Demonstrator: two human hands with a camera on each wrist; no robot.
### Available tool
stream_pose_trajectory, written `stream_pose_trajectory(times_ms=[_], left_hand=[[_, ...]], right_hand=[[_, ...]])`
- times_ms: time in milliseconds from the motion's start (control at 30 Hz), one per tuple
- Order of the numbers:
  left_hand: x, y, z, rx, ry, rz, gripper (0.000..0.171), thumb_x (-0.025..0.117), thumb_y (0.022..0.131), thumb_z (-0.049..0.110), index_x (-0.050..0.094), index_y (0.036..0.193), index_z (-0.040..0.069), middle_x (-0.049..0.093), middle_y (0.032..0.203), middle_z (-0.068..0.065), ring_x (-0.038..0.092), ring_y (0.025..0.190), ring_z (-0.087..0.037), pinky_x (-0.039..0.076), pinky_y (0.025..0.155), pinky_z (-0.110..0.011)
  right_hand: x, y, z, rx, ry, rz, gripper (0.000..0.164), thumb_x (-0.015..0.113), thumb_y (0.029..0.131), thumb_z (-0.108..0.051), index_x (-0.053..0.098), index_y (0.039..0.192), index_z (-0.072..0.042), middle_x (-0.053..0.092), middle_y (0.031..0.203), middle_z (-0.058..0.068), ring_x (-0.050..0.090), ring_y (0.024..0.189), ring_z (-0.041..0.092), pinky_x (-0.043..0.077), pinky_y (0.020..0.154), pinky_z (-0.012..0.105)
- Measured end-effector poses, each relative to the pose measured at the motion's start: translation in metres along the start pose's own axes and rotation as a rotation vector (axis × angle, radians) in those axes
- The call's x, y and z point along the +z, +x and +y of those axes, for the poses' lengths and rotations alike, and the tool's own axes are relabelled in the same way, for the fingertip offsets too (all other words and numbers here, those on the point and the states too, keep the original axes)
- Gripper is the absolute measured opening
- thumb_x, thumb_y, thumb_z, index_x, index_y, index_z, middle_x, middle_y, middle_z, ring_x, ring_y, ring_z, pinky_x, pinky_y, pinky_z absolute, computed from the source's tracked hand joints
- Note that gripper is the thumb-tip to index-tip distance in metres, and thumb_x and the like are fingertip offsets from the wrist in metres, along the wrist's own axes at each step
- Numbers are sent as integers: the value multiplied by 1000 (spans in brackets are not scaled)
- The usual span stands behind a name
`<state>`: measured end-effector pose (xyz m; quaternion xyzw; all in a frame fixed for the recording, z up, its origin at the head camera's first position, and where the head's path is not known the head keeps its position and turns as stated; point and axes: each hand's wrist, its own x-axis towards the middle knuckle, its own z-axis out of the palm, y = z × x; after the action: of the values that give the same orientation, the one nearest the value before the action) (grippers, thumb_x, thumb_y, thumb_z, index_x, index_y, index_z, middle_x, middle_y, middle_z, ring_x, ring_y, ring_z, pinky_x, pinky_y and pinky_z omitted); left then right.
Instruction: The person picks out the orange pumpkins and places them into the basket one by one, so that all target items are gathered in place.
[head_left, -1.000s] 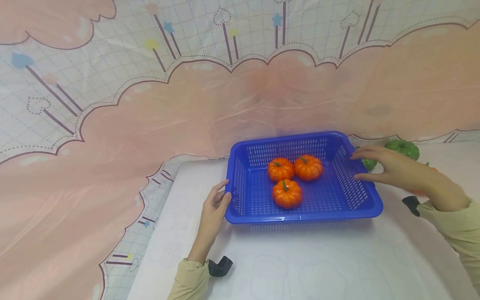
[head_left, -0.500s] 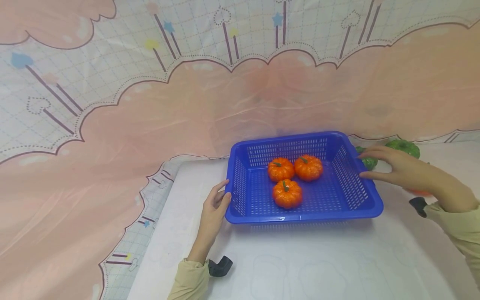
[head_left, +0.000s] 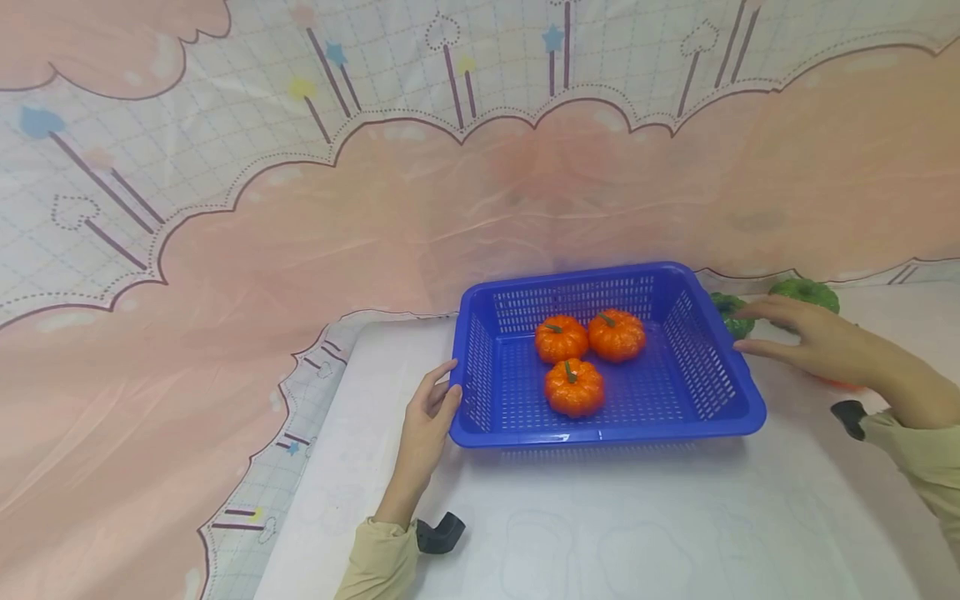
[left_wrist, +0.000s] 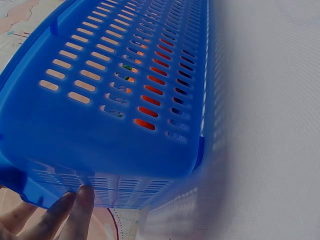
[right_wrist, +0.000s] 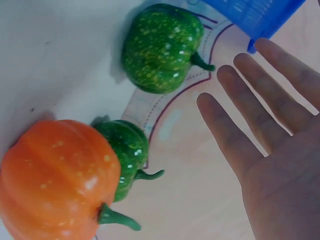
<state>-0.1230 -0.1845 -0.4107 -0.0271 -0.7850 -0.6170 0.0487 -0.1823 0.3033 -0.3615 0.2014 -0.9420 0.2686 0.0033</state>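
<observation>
A blue plastic basket (head_left: 600,437) stands on the white table with three small orange pumpkins inside: one at left (head_left: 562,339), one at right (head_left: 617,336) and one in front (head_left: 573,387). My left hand (head_left: 426,425) touches the basket's left end; in the left wrist view its straight fingers (left_wrist: 82,212) lie against the outer wall beneath the rim. Beyond the basket's right side, my right hand (head_left: 817,337) is held out with nothing in it, fingers extended. Nearest to it is a green speckled pumpkin (right_wrist: 162,48), partly hidden in the head view.
Right of the basket sit another green pumpkin (head_left: 806,296) and a larger-looking orange pumpkin (right_wrist: 57,180), mostly covered by my right hand in the head view. A pink patterned cloth (head_left: 375,208) hangs behind the white table (head_left: 600,525).
My right hand has drawn back to the right, from over the basket's right side to just outside its rim. The left hand, basket and pumpkins stay put.
</observation>
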Motion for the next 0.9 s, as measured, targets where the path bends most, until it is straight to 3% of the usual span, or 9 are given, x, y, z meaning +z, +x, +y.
stream_pose_trajectory(times_ms=[167, 300, 400, 500, 667, 900], left_hand=[[0, 0, 0, 0, 0, -2, 45, 56, 102, 31, 49, 145, 19, 63, 130, -19, 62, 121, -32, 48, 105, -49], [-1, 0, -1, 2, 4, -3, 45, 56, 102, 31, 49, 145, 19, 63, 130, -18, 62, 121, -32, 48, 105, -49], [-1, 0, -1, 4, 5, -2, 44, 56, 102, 31, 49, 145, 19, 63, 130, -18, 62, 121, -32, 48, 105, -49], [-1, 0, -1, 7, 4, -2, 44, 56, 102, 31, 49, 145, 19, 63, 130, -19, 62, 121, -32, 48, 105, -50], [-1, 0, -1, 9, 2, 0, 44, 56, 102, 31, 49, 144, 19, 63, 130, -19, 62, 121, -33, 48, 105, -50], [-1, 0, -2, 7, 3, 0, 45, 57, 102, 31, 49, 144, 19, 63, 130, -19, 62, 121, -33, 48, 104, -50]], right_hand=[[1, -3, 9, -2, -16, 16, 47, 72, 91, -25, 61, 128, 1, 54, 133, 28, 46, 125, 47, 44, 91, 66], [1, -5, 16, -7, -62, 19, 45, 71, 92, -27, 62, 126, 1, 56, 131, 25, 51, 119, 43, 55, 76, 51], [3, -7, 22, -9, -88, 31, 44, 72, 92, -26, 63, 126, 1, 57, 130, 25, 55, 115, 41, 55, 73, 41], [4, -9, 28, -8, -103, 39, 46, 73, 91, -25, 62, 126, 3, 57, 129, 26, 57, 111, 43, 55, 78, 46], [6, -11, 36, -11, -96, 56, 45, 76, 88, -23, 63, 123, 4, 57, 126, 29, 53, 114, 49, 45, 87, 67], [8, -14, 45, -7, -110, 80, 44, 79, 84, -20, 65, 117, 5, 62, 119, 31, 57, 109, 50, 45, 85, 67]])
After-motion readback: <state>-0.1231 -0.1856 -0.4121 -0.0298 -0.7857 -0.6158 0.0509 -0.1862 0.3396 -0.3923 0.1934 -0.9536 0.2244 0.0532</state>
